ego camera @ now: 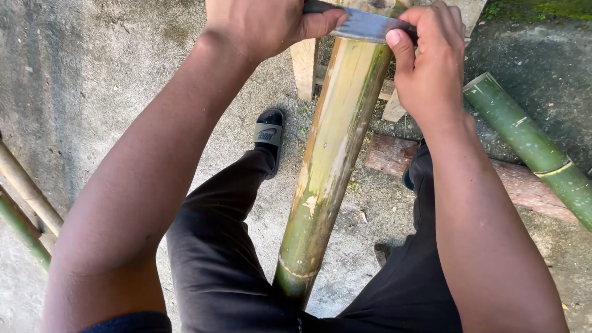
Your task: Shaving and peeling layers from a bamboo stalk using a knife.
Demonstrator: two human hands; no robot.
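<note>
A thick bamboo pole (333,154), yellow-green with scraped patches, runs from between my legs up and away. A metal blade (364,26) lies crosswise over the pole near its far end. My left hand (265,21) grips the blade's left end, the handle side. My right hand (428,61) pinches the blade's right end, thumb on top. Both arms reach forward on either side of the pole.
A second green bamboo length (533,145) lies at the right over a reddish log (512,179). Thin bamboo canes (21,209) sit at the left edge. Pale wooden pieces (305,65) stand behind the pole. My sandalled foot (269,132) rests on concrete ground.
</note>
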